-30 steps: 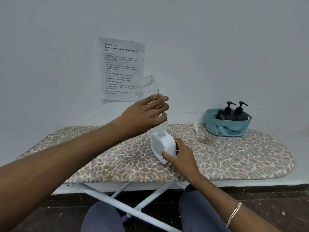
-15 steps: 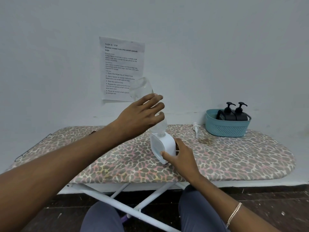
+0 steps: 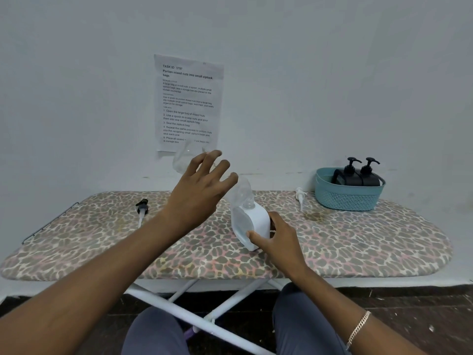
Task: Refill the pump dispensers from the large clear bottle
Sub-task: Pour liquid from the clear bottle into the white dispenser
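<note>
The large clear bottle (image 3: pixel 240 192) is tipped mouth-down into the open neck of a white dispenser (image 3: pixel 253 221) standing mid-board. My left hand (image 3: pixel 199 190) lies over the bottle's body with its fingers loosely spread; the thumb and the grip are hidden behind the hand. My right hand (image 3: pixel 279 239) grips the white dispenser at its lower right side. A white pump head (image 3: pixel 300 197) lies on the board to the right, and a black pump head with its tube (image 3: pixel 141 210) lies to the left. Two black pump dispensers (image 3: pixel 358 174) stand in a teal basket (image 3: pixel 345 199).
Everything rests on a leopard-print ironing board (image 3: pixel 358 242) against a white wall. A printed sheet (image 3: pixel 188 103) is taped to the wall behind the bottle. The board's white legs (image 3: pixel 194 321) and my knees are below its front edge.
The bottle's base has swung down and to the left, so it lies flatter. My left hand's fingers have spread apart. The right hand and white dispenser have stayed put.
</note>
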